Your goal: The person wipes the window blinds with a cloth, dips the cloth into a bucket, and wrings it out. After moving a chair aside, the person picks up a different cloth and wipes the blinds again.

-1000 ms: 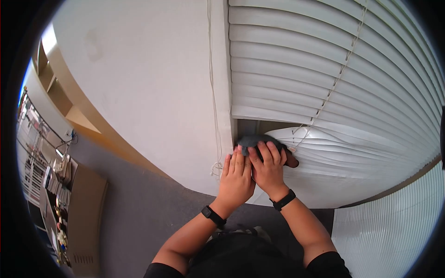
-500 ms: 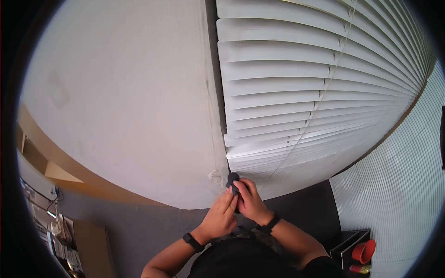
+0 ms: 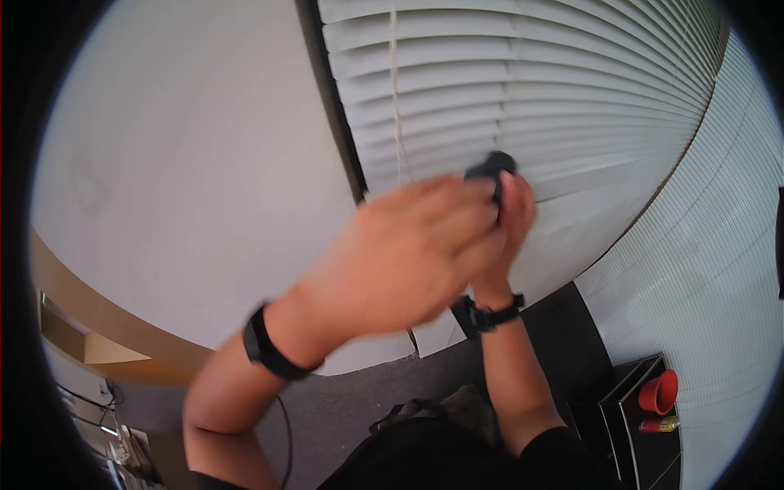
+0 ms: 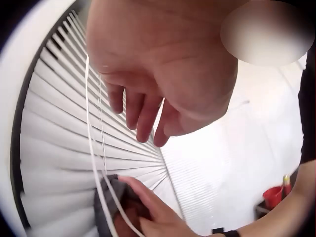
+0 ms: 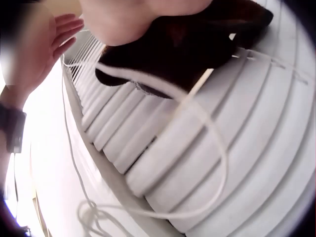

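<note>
In the head view my left hand (image 3: 400, 257) is large and blurred, crossing in front of the blinds. The left wrist view shows that hand with loosely bent fingers (image 4: 143, 118) and nothing in them. Farther off, my right hand (image 3: 514, 216) grips a dark, soft cloth (image 3: 492, 166), which lies against the white slatted blinds (image 5: 256, 113) in the right wrist view. A thin white cord (image 5: 224, 163) loops in front of the cloth (image 5: 168, 57) there. Its strands (image 4: 89, 113) also pass over the right hand in the left wrist view.
A white wall (image 3: 188, 163) stands left of the blinds, with a dark gap (image 3: 331, 106) between. At lower right, a black cabinet (image 3: 608, 416) bears a red container (image 3: 658, 393) and a small can (image 3: 658, 425). Dark floor (image 3: 343, 416) lies below.
Both hands were together on the cloth low at the blinds' left edge. My left hand has come off it and up; the right has carried the cloth up and right. The head view has shifted.
</note>
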A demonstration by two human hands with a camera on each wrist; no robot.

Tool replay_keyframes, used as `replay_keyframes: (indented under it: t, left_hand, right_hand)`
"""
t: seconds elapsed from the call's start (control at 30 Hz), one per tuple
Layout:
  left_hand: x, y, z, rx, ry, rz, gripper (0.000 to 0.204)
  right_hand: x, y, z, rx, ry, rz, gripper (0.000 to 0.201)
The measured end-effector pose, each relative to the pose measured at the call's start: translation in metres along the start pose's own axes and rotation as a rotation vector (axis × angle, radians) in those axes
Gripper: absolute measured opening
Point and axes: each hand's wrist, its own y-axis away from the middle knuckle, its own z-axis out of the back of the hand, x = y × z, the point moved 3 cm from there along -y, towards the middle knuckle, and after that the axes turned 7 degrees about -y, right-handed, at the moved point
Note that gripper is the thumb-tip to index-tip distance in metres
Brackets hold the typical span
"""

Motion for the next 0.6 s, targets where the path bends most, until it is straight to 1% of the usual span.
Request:
replay_keyframes:
  t: [0.03,0.07,0.1,0.13,0.17,0.2,0.27,0.3,0.33,0.4,0.43,0.5,0.57,0.6]
  left_hand:
    - [0.007,-0.017,0.000,0.053,-0.084,-0.037,0.031]
    - [0.014,-0.031,-0.002,0.109,-0.172,-0.073,0.026]
    - [0.022,-0.041,-0.003,0.122,-0.189,-0.071,0.026]
    - [0.031,-0.049,-0.008,0.214,-0.284,-0.071,0.025]
    - [0.035,-0.054,-0.014,0.310,-0.377,-0.070,0.025]
    - [0.037,-0.057,-0.019,0.333,-0.389,-0.064,0.025]
    - [0.041,-0.059,-0.031,0.304,-0.472,0.041,0.033]
    - [0.041,-0.059,-0.038,0.351,-0.545,0.069,0.043]
    - [0.042,-0.059,-0.044,0.384,-0.544,0.056,0.043]
    - [0.042,-0.055,-0.051,0.378,-0.716,0.021,0.053]
    - [0.045,-0.053,-0.053,0.439,-0.733,0.059,0.058]
    - [0.044,-0.049,-0.053,0.494,-0.768,0.041,0.058]
    - [0.042,-0.048,-0.054,0.583,-0.854,0.034,0.062]
    - [0.043,-0.047,-0.054,0.591,-0.848,0.021,0.062]
  right_hand:
    - [-0.020,0.016,-0.024,-0.047,-0.488,-0.299,0.046]
    - [-0.022,0.022,-0.030,-0.051,-0.501,-0.307,0.046]
    - [-0.019,0.022,-0.038,0.044,-0.364,-0.166,0.050]
    - [-0.018,0.025,-0.046,0.138,-0.229,-0.027,0.053]
    - [-0.014,0.024,-0.046,0.129,-0.330,-0.018,0.062]
    - [-0.012,0.020,-0.042,0.124,-0.353,-0.030,0.062]
    - [-0.008,0.019,-0.035,0.181,-0.354,0.005,0.068]
    - [-0.008,0.021,-0.036,0.188,-0.322,-0.018,0.065]
    - [-0.010,0.025,-0.040,0.175,-0.333,-0.048,0.065]
    - [-0.009,0.040,-0.047,0.206,-0.203,-0.007,0.058]
    - [-0.010,0.049,-0.051,0.205,-0.204,-0.032,0.058]
    - [-0.005,0.066,-0.059,0.275,-0.252,0.049,0.055]
    - [-0.007,0.074,-0.062,0.256,-0.274,0.044,0.056]
    - [-0.005,0.078,-0.063,0.240,-0.294,0.046,0.057]
